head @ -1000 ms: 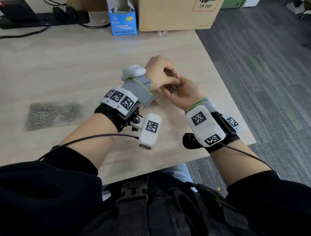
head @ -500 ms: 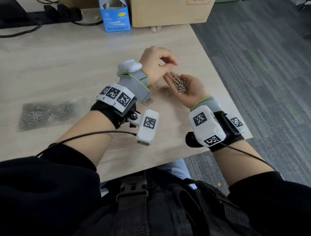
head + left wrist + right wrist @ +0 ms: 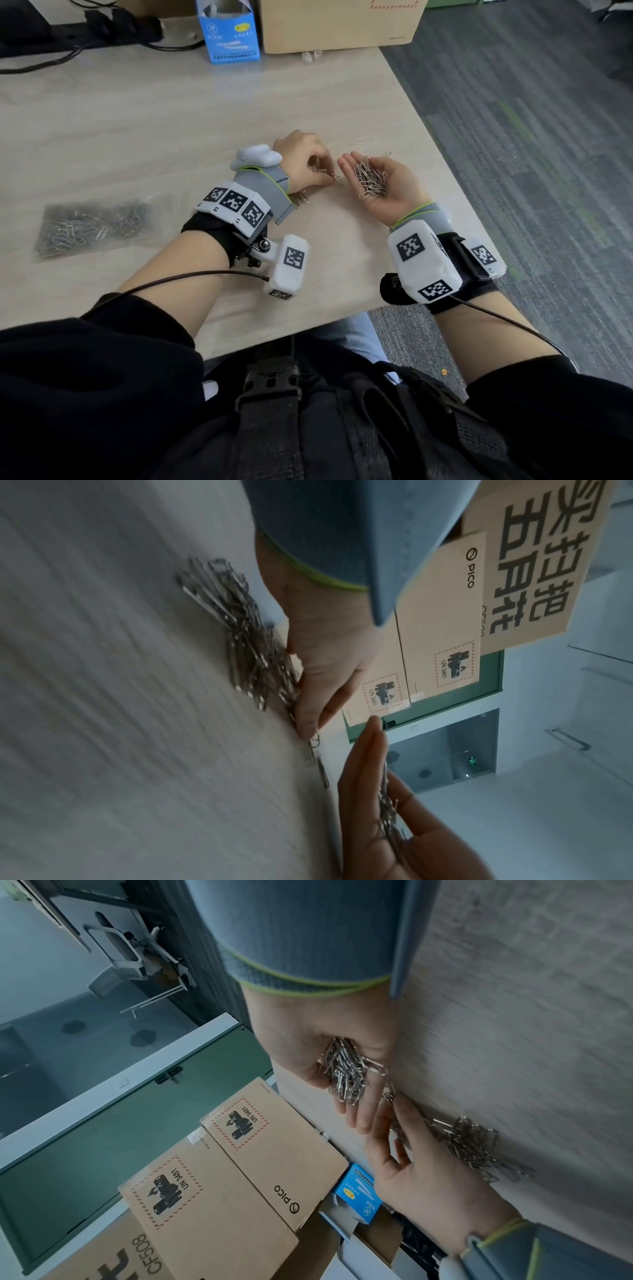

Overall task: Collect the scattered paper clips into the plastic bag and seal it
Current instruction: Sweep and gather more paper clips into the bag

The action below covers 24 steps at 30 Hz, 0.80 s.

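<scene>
My right hand (image 3: 363,165) lies palm up near the table's right edge, fingers relaxed, with a heap of silver paper clips (image 3: 370,179) in the palm; the heap (image 3: 345,1069) also shows in the right wrist view. Just left of it, my left hand (image 3: 326,172) is palm down with its fingertips (image 3: 394,1104) touching loose clips on the table. More loose clips (image 3: 240,631) lie under that wrist (image 3: 300,198). The clear plastic bag (image 3: 92,226), which holds many clips, lies flat at the far left, away from both hands.
The table's right edge (image 3: 455,192) runs just beside my right hand, with carpet beyond. At the back stand a small blue carton (image 3: 229,34), a cardboard box (image 3: 339,24) and black cables (image 3: 120,24). Bare tabletop lies between the bag and my hands.
The hands were together over the right palm. Since then my left hand has come off it and dropped to the table, and the right palm has flattened under its heap.
</scene>
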### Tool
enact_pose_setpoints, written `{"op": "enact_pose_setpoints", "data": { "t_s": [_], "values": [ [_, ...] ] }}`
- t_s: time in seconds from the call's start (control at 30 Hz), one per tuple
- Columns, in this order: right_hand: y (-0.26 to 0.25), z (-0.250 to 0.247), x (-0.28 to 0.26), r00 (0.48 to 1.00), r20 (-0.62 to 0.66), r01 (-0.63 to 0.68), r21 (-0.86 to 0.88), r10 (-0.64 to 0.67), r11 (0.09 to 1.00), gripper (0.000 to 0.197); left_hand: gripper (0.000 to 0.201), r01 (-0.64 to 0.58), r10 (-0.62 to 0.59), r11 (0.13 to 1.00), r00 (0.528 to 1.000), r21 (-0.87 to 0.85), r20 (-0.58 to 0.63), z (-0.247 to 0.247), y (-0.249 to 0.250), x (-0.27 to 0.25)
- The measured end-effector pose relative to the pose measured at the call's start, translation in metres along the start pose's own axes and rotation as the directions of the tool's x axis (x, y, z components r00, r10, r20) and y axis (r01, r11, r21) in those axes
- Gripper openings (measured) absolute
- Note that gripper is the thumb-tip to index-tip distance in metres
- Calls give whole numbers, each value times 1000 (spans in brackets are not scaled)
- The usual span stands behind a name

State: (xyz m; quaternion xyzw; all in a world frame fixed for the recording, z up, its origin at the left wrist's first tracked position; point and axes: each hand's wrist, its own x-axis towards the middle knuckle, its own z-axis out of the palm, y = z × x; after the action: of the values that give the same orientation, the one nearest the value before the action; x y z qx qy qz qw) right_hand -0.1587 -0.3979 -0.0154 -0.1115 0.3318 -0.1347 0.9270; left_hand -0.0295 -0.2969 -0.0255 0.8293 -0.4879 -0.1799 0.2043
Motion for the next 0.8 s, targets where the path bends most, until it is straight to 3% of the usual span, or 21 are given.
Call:
{"op": "enact_pose_setpoints", "data": {
  "t_s": [0.13,0.2,0.3,0.4,0.47,0.57,0.67,0.8],
  "values": [
    [9,6,-1,1000,-12,-4,-18,3,1000,31,24,-6,6,1000,1000,-30,3,-11,-18,-13],
    [15,10,1,1000,-7,-7,-34,7,999,32,24,-8,6,999,1000,-54,-28,-15,-29,-20],
    [21,13,4,1000,12,-4,-67,5,998,32,60,38,-37,999,998,15,-55,-21,-37,-26],
    [26,15,7,1000,23,-9,-108,11,994,30,108,67,-79,985,994,162,72,-23,-37,-36],
    [29,16,8,1000,22,-11,-119,14,993,31,118,81,-105,978,987,194,118,-22,-37,-41],
    [29,16,8,1000,20,-8,-108,10,994,31,106,38,-42,996,998,82,43,-15,-43,-38],
    [28,15,9,1000,10,-5,-95,6,995,31,73,-30,30,998,1000,-49,-8,-13,-44,-31],
    [26,12,10,1000,5,5,-85,-5,996,31,33,-27,20,995,997,-97,-73,-8,-40,-29]
  ]
}}
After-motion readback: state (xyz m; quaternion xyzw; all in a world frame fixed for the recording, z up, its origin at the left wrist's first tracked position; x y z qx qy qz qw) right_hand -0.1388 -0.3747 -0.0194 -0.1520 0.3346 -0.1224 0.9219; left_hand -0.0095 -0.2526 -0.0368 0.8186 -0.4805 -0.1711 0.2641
